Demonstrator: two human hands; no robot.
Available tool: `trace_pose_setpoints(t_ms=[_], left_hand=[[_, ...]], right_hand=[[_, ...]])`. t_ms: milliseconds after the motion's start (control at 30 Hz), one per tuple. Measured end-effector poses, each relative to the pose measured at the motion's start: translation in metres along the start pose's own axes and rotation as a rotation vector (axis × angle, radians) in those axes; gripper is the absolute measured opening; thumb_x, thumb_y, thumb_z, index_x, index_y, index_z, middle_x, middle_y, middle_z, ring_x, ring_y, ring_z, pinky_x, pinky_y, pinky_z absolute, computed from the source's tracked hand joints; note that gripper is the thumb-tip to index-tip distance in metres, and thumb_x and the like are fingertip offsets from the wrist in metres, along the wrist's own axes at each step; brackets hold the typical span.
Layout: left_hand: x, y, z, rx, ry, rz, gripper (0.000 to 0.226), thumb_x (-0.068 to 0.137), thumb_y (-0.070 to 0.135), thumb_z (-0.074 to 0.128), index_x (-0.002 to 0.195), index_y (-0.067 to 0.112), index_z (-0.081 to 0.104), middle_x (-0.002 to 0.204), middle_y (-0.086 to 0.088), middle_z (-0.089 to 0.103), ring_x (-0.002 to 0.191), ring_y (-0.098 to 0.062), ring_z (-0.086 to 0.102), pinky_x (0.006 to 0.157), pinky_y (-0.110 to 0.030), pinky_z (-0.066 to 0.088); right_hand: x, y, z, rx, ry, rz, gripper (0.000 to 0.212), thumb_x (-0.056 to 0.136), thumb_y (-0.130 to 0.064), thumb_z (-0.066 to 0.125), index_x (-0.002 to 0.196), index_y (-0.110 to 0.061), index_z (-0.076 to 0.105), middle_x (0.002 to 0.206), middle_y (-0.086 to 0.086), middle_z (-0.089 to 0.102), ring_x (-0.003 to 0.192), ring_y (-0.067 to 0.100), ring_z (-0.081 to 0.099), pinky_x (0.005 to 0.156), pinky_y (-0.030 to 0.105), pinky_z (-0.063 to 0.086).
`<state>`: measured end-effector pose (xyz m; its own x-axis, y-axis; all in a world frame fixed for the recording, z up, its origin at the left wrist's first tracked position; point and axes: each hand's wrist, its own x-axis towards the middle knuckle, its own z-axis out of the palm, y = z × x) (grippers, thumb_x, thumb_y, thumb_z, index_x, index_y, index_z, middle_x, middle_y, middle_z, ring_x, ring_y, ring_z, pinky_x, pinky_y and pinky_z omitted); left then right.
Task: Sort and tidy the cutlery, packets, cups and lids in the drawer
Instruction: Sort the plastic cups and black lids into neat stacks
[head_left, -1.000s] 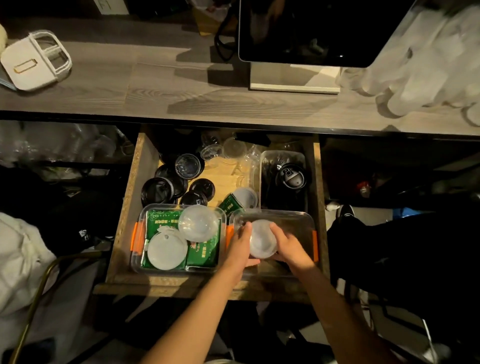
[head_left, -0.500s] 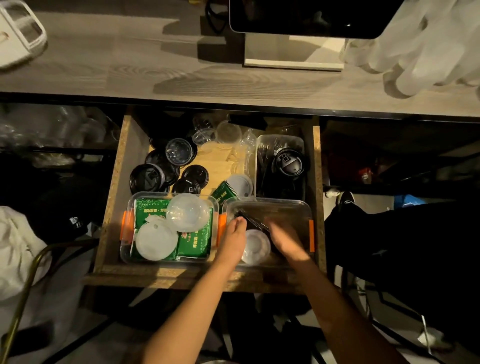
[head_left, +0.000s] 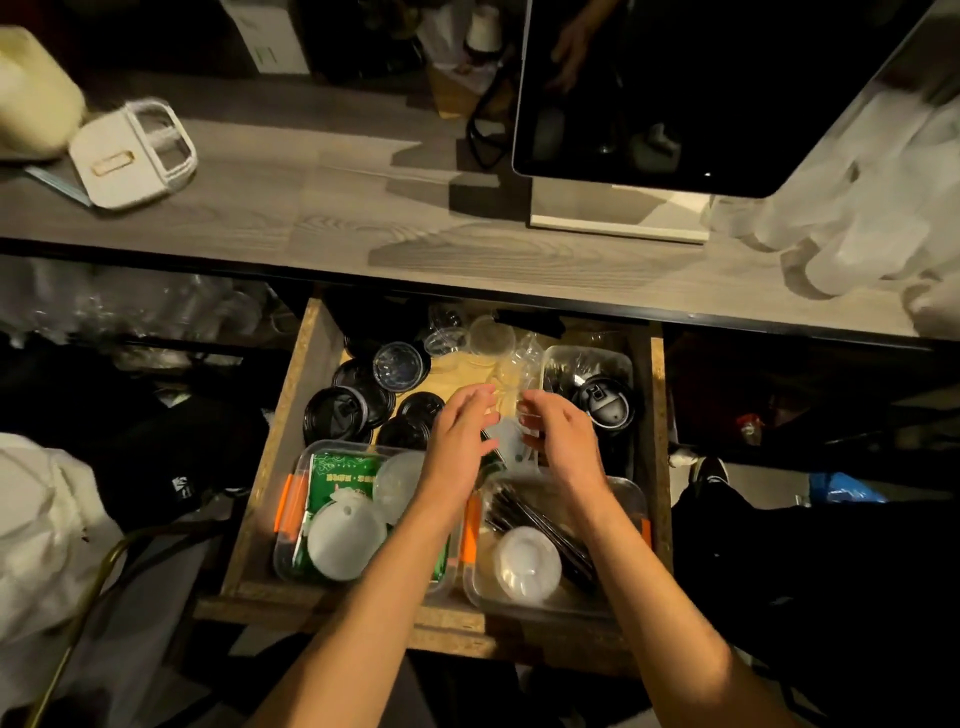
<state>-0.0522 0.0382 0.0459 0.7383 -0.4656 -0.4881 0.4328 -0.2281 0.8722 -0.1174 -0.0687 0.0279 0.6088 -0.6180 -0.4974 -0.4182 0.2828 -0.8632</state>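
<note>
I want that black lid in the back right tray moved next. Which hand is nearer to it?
Right. The right hand hovers just left of the black lid; the left hand is farther left, over the drawer's middle.

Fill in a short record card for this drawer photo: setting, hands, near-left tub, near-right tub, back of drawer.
setting: open wooden drawer under a grey countertop
hands: left hand and right hand reach over the drawer's middle, fingers relaxed; whether they grip anything is unclear
near-left tub: clear tub with green packets and frosted lids
near-right tub: clear tub with black cutlery and a clear lid
back of drawer: black lids left, clear cups centre
</note>
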Motion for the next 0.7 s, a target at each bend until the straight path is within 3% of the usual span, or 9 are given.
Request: trace_pose_setpoints(t_ms=[167, 300, 400, 500, 600, 700], left_hand=[[0.049, 0.020, -0.025, 0.001, 0.022, -0.069, 0.033, 0.106, 0.034, 0.041, 0.126, 0.016, 0.059, 0.118, -0.004, 0.065, 0.106, -0.020, 0.065, 0.090, -0.037, 0.055], [0.095, 0.014, -0.051, 0.060, 0.025, -0.174, 0.034, 0.105, 0.036, 0.043, 0.128, 0.015, 0.057, 0.124, -0.007, 0.061, 0.111, -0.024, 0.060, 0.090, -0.037, 0.052], [0.122, 0.005, -0.064, 0.100, -0.015, -0.218, 0.035, 0.105, 0.037, 0.042, 0.129, 0.016, 0.056, 0.126, -0.007, 0.061, 0.110, -0.022, 0.060, 0.085, -0.033, 0.053], [0.139, -0.002, -0.071, 0.118, -0.057, -0.254, 0.035, 0.105, 0.038, 0.041, 0.128, 0.016, 0.057, 0.125, -0.008, 0.061, 0.111, -0.023, 0.061, 0.087, -0.034, 0.053], [0.150, -0.007, -0.073, 0.117, -0.074, -0.290, 0.036, 0.106, 0.037, 0.040, 0.128, 0.015, 0.058, 0.124, -0.008, 0.061, 0.111, -0.023, 0.061, 0.088, -0.035, 0.053], [0.154, -0.012, -0.076, 0.107, -0.099, -0.309, 0.038, 0.105, 0.037, 0.042, 0.129, 0.013, 0.057, 0.125, -0.008, 0.061, 0.110, -0.023, 0.061, 0.085, -0.032, 0.053]], right_hand=[[0.048, 0.003, 0.027, -0.133, 0.071, -0.080, 0.017, 0.096, -0.026, 0.060, 0.111, -0.021, 0.067, 0.110, 0.000, 0.069, 0.102, 0.013, 0.063, 0.098, 0.035, 0.050], [0.090, 0.015, 0.044, -0.304, 0.261, -0.072, 0.054, 0.091, -0.029, 0.067, 0.139, -0.011, 0.049, 0.137, 0.007, 0.054, 0.123, 0.018, 0.052, 0.102, 0.029, 0.042], [0.122, 0.025, 0.051, -0.390, 0.359, -0.012, 0.064, 0.091, -0.032, 0.066, 0.147, -0.015, 0.040, 0.146, 0.010, 0.042, 0.132, 0.024, 0.043, 0.104, 0.032, 0.038], [0.148, 0.036, 0.056, -0.486, 0.381, 0.043, 0.062, 0.092, -0.032, 0.064, 0.147, -0.019, 0.040, 0.147, 0.010, 0.039, 0.131, 0.026, 0.045, 0.105, 0.036, 0.040], [0.159, 0.040, 0.059, -0.553, 0.447, 0.047, 0.051, 0.094, -0.024, 0.061, 0.142, -0.015, 0.046, 0.141, 0.011, 0.042, 0.117, 0.030, 0.057, 0.102, 0.037, 0.045], [0.152, 0.035, 0.059, -0.536, 0.513, 0.047, 0.036, 0.095, -0.014, 0.055, 0.131, -0.008, 0.057, 0.128, 0.013, 0.056, 0.108, 0.030, 0.061, 0.092, 0.033, 0.046]])
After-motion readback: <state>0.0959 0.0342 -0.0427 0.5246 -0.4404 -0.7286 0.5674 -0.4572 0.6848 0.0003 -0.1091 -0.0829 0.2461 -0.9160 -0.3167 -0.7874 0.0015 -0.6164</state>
